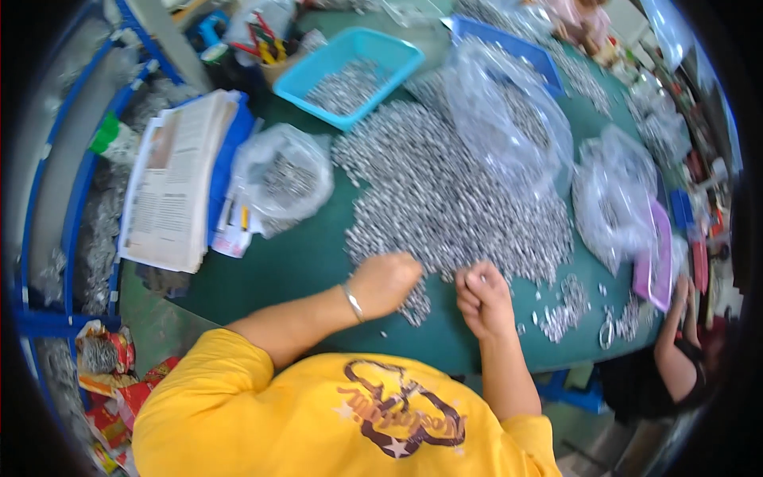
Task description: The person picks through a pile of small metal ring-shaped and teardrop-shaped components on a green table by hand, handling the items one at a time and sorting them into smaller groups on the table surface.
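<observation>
Along the near edge of the heap of silvery pieces (461,191) | left hand (385,285), right hand (485,300): fingers (469,300) curled together, contents indiscernible | advisable: light pinch, low over table (274,270)

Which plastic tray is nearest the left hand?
The light-blue tray, at the far left of the silvery heap. The dark-blue tray lies farther away; the purple tray is over on the right, past the right hand.
</observation>
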`<action>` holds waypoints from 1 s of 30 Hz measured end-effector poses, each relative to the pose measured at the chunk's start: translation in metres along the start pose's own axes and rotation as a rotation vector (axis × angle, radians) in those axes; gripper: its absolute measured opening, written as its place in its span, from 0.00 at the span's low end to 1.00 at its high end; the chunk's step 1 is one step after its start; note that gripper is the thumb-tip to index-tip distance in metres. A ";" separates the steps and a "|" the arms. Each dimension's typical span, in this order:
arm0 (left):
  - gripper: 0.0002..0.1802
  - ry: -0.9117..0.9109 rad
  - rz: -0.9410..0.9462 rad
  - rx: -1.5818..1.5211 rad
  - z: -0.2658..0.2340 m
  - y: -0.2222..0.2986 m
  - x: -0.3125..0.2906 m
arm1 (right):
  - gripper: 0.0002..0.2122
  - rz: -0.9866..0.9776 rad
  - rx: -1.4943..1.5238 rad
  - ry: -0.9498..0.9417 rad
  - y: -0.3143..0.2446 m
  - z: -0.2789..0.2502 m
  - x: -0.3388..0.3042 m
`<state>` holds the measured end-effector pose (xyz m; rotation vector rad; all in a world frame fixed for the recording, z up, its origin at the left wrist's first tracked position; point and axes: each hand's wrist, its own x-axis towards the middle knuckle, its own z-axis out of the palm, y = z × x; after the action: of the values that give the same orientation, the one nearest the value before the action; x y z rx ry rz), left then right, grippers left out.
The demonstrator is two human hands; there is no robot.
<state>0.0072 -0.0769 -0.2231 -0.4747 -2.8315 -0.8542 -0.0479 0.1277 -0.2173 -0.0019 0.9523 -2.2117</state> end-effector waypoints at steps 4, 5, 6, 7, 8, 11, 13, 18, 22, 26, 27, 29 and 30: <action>0.04 0.006 -0.415 -0.680 -0.008 0.006 0.004 | 0.05 0.002 0.100 0.038 -0.007 -0.008 -0.008; 0.05 -0.079 -0.567 -0.814 -0.020 0.007 0.007 | 0.05 -0.007 0.121 0.031 -0.008 -0.012 -0.011; 0.05 -0.028 -0.471 -0.859 -0.011 -0.004 0.003 | 0.04 -0.014 0.140 0.023 -0.009 -0.016 -0.014; 0.05 -0.118 -0.560 -1.283 -0.015 -0.012 0.000 | 0.04 -0.026 0.163 0.010 -0.010 -0.018 -0.014; 0.06 -0.212 -0.643 -1.709 -0.019 -0.016 -0.001 | 0.05 -0.034 0.179 0.004 -0.011 -0.019 -0.015; 0.06 -0.164 -0.667 -1.904 -0.018 -0.016 -0.005 | 0.04 -0.026 -0.018 0.105 -0.012 -0.016 -0.016; 0.06 -0.148 -0.677 -1.978 -0.018 -0.017 -0.005 | 0.06 -0.001 -0.662 0.333 -0.008 -0.007 -0.010; 0.05 -0.152 -0.632 -2.064 -0.023 -0.017 0.002 | 0.04 -0.512 -1.751 0.205 0.006 0.003 -0.003; 0.04 -0.123 -0.720 -1.856 -0.026 -0.012 0.009 | 0.04 -0.689 -1.653 0.157 0.010 -0.004 0.003; 0.02 -0.081 -0.448 -0.732 -0.016 0.005 0.015 | 0.03 -0.027 -0.578 0.233 -0.004 -0.009 -0.005; 0.03 -0.034 -0.250 -0.489 -0.012 0.005 0.015 | 0.03 0.001 -0.250 0.163 -0.011 -0.007 -0.006; 0.04 -0.031 -0.058 -0.170 -0.006 0.006 0.016 | 0.03 0.013 -0.409 0.215 -0.016 -0.003 -0.007; 0.05 -0.074 -0.068 -0.098 -0.005 0.009 0.015 | 0.04 0.015 -0.596 0.242 -0.013 -0.004 -0.006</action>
<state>-0.0041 -0.0688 -0.2113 -0.4332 -2.8977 -1.0119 -0.0519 0.1400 -0.2105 -0.0030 1.7070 -1.8628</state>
